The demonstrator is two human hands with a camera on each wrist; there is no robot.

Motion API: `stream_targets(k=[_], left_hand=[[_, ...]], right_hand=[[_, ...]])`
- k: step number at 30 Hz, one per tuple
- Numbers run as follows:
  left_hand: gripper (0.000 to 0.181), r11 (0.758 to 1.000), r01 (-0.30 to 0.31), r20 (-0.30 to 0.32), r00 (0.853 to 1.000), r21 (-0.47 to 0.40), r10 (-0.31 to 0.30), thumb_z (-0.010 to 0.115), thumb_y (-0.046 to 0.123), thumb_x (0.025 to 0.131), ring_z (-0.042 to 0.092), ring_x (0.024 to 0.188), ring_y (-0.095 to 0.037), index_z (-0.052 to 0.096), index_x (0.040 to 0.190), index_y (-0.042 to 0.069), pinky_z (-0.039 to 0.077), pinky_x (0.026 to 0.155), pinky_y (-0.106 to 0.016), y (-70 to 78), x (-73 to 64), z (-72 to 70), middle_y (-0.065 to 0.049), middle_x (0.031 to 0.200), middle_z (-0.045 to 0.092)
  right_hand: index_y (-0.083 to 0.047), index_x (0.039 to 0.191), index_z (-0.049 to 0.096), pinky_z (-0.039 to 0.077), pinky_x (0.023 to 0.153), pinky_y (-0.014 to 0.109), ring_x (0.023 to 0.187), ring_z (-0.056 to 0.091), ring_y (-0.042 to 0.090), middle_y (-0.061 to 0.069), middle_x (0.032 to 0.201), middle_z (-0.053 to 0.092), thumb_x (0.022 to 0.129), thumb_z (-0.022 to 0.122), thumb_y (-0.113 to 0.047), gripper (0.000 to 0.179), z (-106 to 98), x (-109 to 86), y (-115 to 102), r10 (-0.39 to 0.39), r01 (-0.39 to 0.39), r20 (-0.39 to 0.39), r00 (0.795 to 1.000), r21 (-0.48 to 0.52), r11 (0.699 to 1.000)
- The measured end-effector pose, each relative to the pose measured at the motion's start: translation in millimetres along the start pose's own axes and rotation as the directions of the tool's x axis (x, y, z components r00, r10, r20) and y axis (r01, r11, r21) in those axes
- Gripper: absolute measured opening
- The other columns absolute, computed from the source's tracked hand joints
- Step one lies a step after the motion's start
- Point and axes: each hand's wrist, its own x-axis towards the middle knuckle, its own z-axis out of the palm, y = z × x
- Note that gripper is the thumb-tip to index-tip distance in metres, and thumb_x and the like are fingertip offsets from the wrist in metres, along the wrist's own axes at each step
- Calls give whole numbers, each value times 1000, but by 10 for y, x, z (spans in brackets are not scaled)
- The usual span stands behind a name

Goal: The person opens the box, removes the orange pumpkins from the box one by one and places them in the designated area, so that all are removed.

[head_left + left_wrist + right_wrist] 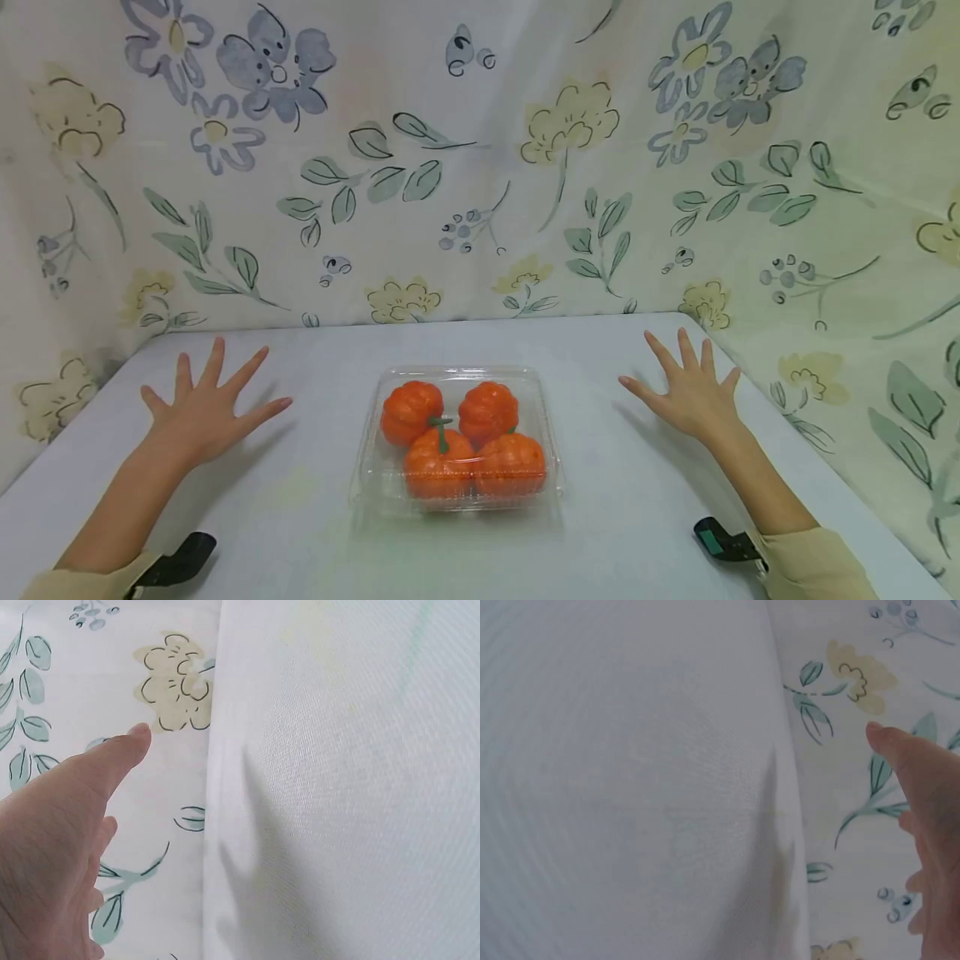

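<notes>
A clear plastic clamshell box (382, 500) sits on the white table, with several small orange pumpkins (438, 471) inside it. Two of them show green stems. To the left of the box, my left hand (202, 412) is held above the table with fingers spread, touching nothing. On the other side, my right hand (693, 396) hovers likewise, fingers spread and holding nothing. Each wrist view shows mainly the thumb, with the other fingers partly hidden: the left thumb (112, 761) and the right thumb (900, 750).
The white table (300, 533) lies under both hands, and their shadows fall on it. A floral curtain (480, 167) hangs along the back and both sides. Dark wrist devices (180, 560) are worn at both sleeves.
</notes>
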Motion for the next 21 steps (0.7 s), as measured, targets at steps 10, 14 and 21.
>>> stream_targets(k=[10, 14, 21], left_hand=[[102, 1000, 1, 0, 1000, -5, -1, 48, 80, 95, -13, 143, -76, 8, 171, 25, -9, 91, -99, 14, -6, -22, -37, 167, -15], [102, 1000, 0, -1, 1000, -10, 0, 49, 80, 96, -13, 143, -76, 7, 171, 25, -9, 91, -99, 13, -10, -20, -37, 167, -16], [102, 1000, 9, -8, 1000, -15, -9, 49, 80, 95, -13, 143, -76, 9, 171, 25, -8, 91, -99, 7, -32, 4, -38, 167, -14]], right_hand=[[-18, 169, 21, 0, 102, 96, 149, 1, 71, 37, 170, 3, 95, 52, -77, 99, -17, 6, -4, 7, -7, 2, 1000, -2, 1000], [-18, 169, 21, 0, 102, 96, 149, 1, 71, 37, 169, 3, 95, 52, -77, 99, -24, -4, -11, 5, -5, 4, 1000, 0, 1000], [-18, 169, 21, -2, 102, 96, 150, -2, 70, 38, 169, 5, 96, 53, -76, 99, -2, -14, -15, 3, -3, 6, 1000, 10, 1000]])
